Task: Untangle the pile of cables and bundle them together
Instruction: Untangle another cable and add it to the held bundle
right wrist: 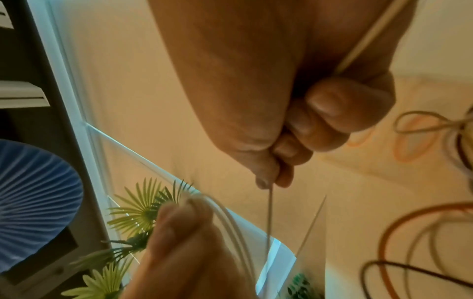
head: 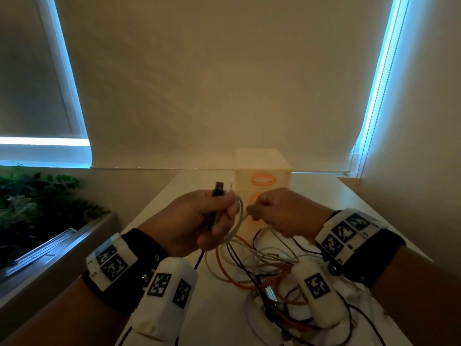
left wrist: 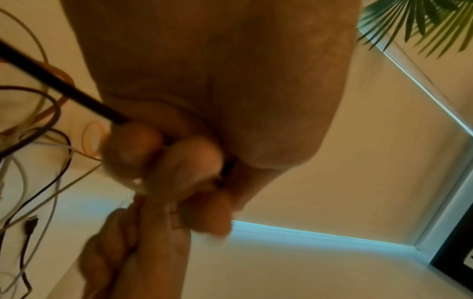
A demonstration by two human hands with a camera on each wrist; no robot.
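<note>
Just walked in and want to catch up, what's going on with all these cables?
A person is sorting a tangle of cables on a white table. The left hand grips a black USB cable and a loop of grey cable; the right hand pinches that grey cable. The rest remain tangled.

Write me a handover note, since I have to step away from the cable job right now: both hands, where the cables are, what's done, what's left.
Left hand: raised over the table, grips the black USB cable with plug up, plus a looped grey cable.
Right hand: pinches that grey cable close beside the left.
Cable pile: orange, black and white leads, tangled on the white table under both hands.
Done: two cable ends gathered.
Left: free the rest from the pile, then bundle everything.
</note>
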